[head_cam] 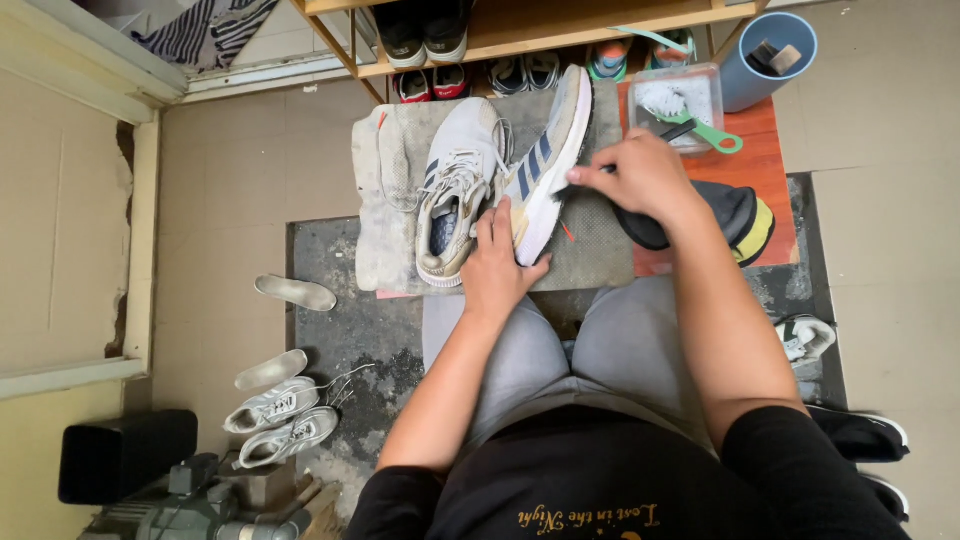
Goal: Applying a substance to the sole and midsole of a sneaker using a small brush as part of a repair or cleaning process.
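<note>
Two white knit sneakers lie side by side on a grey, stained cloth (pixel 400 200) spread over the low worktop (pixel 775 215), just beyond the person's knees. The left sneaker (pixel 455 190) sits upright with its laces loose and its opening facing up. The right sneaker with dark side stripes (pixel 545 160) is tipped onto its edge, its pale sole turned to the right.

The left hand (pixel 497 268) rests on the heel end of the striped sneaker, its grip pressed flat against the shoe with fingers together and the thumb on the near side. The right hand (pixel 640 175) has its grip closed around one thin dark-handled brush (pixel 585 178), whose tip touches the striped sneaker's side near the sole.

Behind the right hand stands one clear square plastic tub (pixel 705 90) holding white foam, with one green-handled brush (pixel 715 135) laid across it. One blue round bucket (pixel 775 55) stands at the worktop's far right corner. One black and yellow bag (pixel 745 215) lies beside the right wrist.

On the floor to the left lie two more white sneakers (pixel 280 420) as a pair and two loose pale insoles (pixel 295 292). A wooden shelf (pixel 520 25) behind the worktop carries several further shoes.
</note>
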